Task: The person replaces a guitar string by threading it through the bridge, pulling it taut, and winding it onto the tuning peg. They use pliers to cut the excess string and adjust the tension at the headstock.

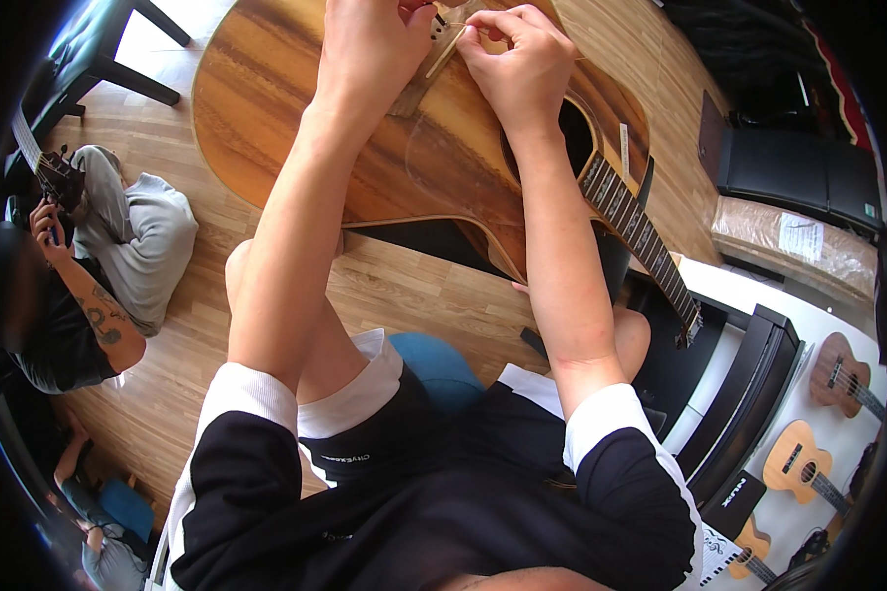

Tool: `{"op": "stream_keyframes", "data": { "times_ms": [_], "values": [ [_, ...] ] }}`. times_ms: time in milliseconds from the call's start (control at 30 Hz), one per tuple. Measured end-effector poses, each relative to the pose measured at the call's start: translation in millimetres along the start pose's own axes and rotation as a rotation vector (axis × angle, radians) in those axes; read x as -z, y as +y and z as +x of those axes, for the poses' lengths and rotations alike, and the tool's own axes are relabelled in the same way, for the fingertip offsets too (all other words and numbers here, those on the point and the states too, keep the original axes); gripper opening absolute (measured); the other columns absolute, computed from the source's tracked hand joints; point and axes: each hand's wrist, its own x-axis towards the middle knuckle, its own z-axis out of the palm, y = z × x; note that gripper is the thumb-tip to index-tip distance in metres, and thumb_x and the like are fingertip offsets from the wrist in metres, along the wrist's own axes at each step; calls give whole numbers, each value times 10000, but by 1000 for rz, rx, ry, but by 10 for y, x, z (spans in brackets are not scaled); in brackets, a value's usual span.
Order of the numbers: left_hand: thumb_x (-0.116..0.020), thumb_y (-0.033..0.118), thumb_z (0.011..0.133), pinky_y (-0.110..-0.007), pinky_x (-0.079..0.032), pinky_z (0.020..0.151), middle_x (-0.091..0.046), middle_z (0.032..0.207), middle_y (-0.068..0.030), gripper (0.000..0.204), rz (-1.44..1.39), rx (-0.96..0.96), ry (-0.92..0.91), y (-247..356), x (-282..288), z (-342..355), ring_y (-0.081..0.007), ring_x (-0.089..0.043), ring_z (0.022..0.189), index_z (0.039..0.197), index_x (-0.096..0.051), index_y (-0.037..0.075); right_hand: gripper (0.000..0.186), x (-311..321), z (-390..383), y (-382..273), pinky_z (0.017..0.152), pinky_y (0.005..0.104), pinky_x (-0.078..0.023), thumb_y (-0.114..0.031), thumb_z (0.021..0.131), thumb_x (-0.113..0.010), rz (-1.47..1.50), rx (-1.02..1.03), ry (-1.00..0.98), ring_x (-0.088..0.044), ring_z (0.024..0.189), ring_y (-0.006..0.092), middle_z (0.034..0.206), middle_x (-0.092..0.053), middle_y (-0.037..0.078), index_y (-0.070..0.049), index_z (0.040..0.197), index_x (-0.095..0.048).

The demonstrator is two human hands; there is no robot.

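Observation:
An acoustic guitar with a glossy brown streaked top lies before me, its fretted neck running down to the right. Both of my hands are over the bridge area at the far side. My left hand is closed at the upper edge of the picture, its fingertips partly cut off; what they hold cannot be made out. Just right of it, my right hand pinches a thin guitar string between thumb and finger. A pale saddle strip shows between the hands. My right forearm passes over part of the soundhole.
A person sits at left holding another guitar; a second person is at lower left. A black bench stands far left. At right are a black keyboard, several ukuleles and a plastic-wrapped package.

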Motion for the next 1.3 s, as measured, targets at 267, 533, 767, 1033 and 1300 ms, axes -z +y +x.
{"op": "stream_keyframes", "data": {
  "times_ms": [267,533,767,1033,1300],
  "values": [
    [-639,-22,772,-338,-558,671,-701,793,-200,144,25,-63,1,13,-3,-2,-291,-711,736,903,-694,-45,49,6,22,-73,574,366,-508,-77,723,-719,30,-41,-21,-633,605,290,685,-620,129,-39,755,-719],
    [-635,-21,776,-333,-559,669,-707,807,-205,159,-30,-51,-39,73,5,-11,-284,-713,734,919,-700,-50,130,-8,16,-25,538,400,-469,-124,743,-739,3,-17,-60,-601,574,320,626,-583,149,-26,683,-680],
    [-620,-19,785,-332,-559,675,-709,813,-208,166,-9,-42,-47,87,7,-13,-289,-715,739,921,-708,-50,225,-20,29,-45,517,405,-452,-170,767,-763,54,-19,-37,-586,545,334,587,-564,164,-8,651,-658],
    [-612,-28,783,-331,-560,679,-712,828,-211,194,-8,-74,-30,71,4,-6,-289,-716,741,944,-719,-46,262,-23,42,-50,515,409,-449,-189,787,-768,55,-11,-42,-589,542,345,588,-572,184,5,652,-655],
    [-640,-27,772,-323,-565,677,-719,849,-208,218,19,-76,-51,82,14,-9,-277,-719,736,971,-729,-36,139,-49,25,-8,546,416,-470,-104,774,-694,88,0,-44,-606,578,356,623,-591,196,3,691,-666]
  ]
}}
